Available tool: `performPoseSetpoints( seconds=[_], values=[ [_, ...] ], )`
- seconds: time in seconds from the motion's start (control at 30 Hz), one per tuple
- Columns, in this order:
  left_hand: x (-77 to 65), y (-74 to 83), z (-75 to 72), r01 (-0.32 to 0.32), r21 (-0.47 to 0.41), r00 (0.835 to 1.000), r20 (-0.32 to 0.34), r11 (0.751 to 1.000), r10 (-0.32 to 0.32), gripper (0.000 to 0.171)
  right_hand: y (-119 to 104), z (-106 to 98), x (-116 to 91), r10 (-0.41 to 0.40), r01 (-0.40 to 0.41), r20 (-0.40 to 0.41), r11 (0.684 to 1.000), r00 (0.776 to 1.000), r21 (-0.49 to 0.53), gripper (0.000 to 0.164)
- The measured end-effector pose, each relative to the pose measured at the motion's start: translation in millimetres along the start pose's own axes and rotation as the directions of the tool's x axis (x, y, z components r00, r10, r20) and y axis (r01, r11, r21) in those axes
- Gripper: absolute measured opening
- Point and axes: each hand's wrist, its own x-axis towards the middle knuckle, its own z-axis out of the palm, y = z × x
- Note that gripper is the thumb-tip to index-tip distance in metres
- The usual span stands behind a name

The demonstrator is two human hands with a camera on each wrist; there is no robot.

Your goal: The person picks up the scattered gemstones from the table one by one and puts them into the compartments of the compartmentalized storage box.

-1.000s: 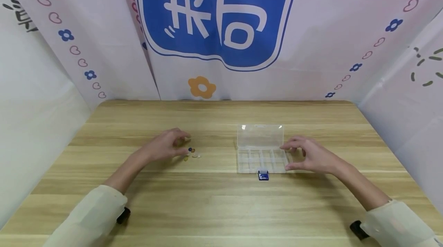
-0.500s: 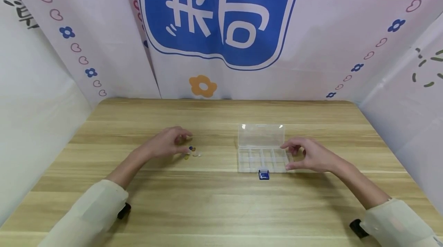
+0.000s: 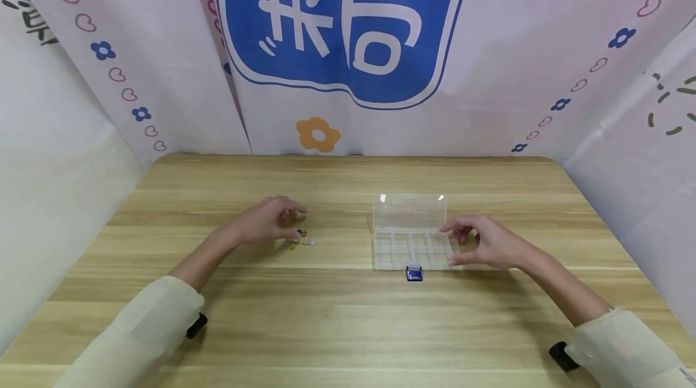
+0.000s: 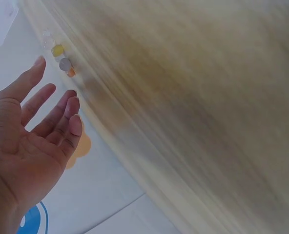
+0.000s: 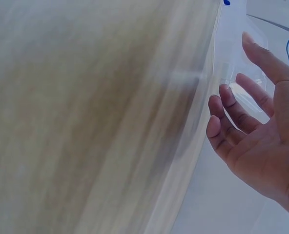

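Head view, starting from the left — what do you see?

The left hand (image 3: 263, 222), low over the table (image 3: 348, 321). Its thumb and fingers are apart, loosely bent, and I see nothing held between them.

Any change there?

A slight one: it has edged to the right, closer round the small beads (image 3: 306, 242). The left wrist camera still shows a gap between the thumb tip and the yellow bead (image 4: 57, 50).

Where do those beads lie?

On the table, just right of that hand, a dark blue bead (image 3: 299, 232) by the thumb and an orange bead (image 3: 304, 234) beside it. They look unmoved.

Meaning what for the work?

My judgement: the hand is better placed at the beads, but has taken none so far.

And further right?

A clear divided box (image 3: 391, 268), its lid (image 3: 410, 211) tipped back, a blue clasp (image 3: 414, 274) at the front. No visible shift.

Last, the right hand (image 3: 492, 244)?

At the box's right end, thumb and forefinger spread apart — much as before. Whether they grip the box or merely rest there, I cannot tell.
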Motion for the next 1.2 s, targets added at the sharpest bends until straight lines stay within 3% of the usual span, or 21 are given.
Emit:
performPoseSetpoints(
  seconds=[0.23,0.53,0.9,1.2],
  values=[
    [4.3,0.7,0.0,-0.035,-0.005,0.999,0.013,0.999,0.035,0.046,0,-2,0,0.006,-0.006,0.005,1.0,1.0,0.008,0.053],
    [9.7,-0.9,-0.1,-0.102,-0.047,0.994,0.032,0.994,0.103,0.005,-3,-4,3,0.029,-0.029,0.018,1.0,0.999,0.003,0.053],
    [11.6,-1.7,1.8,-0.113,-0.075,0.992,0.054,0.991,0.117,0.002,-4,-4,5,0.035,-0.035,0.028,0.999,0.999,-0.002,0.053],
    [12.2,-0.4,3.5,-0.142,-0.03,0.988,0.048,0.989,0.144,0.008,-1,-2,4,0.028,-0.028,0.026,1.0,0.999,0.004,0.053]
  ],
)
